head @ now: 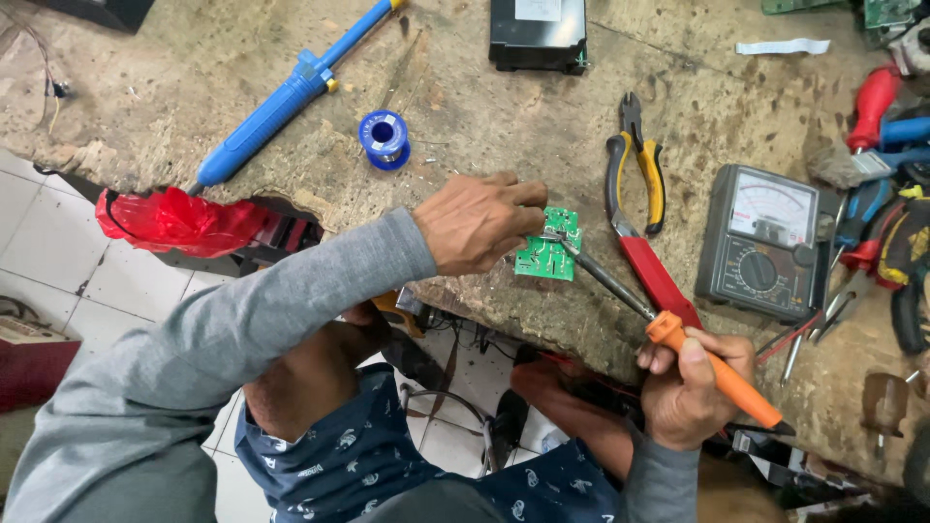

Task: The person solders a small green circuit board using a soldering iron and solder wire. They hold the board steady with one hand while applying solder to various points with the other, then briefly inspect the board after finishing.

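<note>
Pinching the small green printed circuit board point(548, 247) at its left edge is the left hand point(480, 223), fingers curled on it at the front edge of the worn, stained wooden workbench point(504, 116). Right hand point(693, 387) is wrapped tight around the orange-handled soldering iron point(668, 334), its metal tip touching the board's top. Just right of that lie yellow-handled pliers point(635, 160) and a grey analogue multimeter point(760, 242). Blue solder spool point(385, 138) and blue desoldering pump point(281, 97) sit farther back on the left.
</note>
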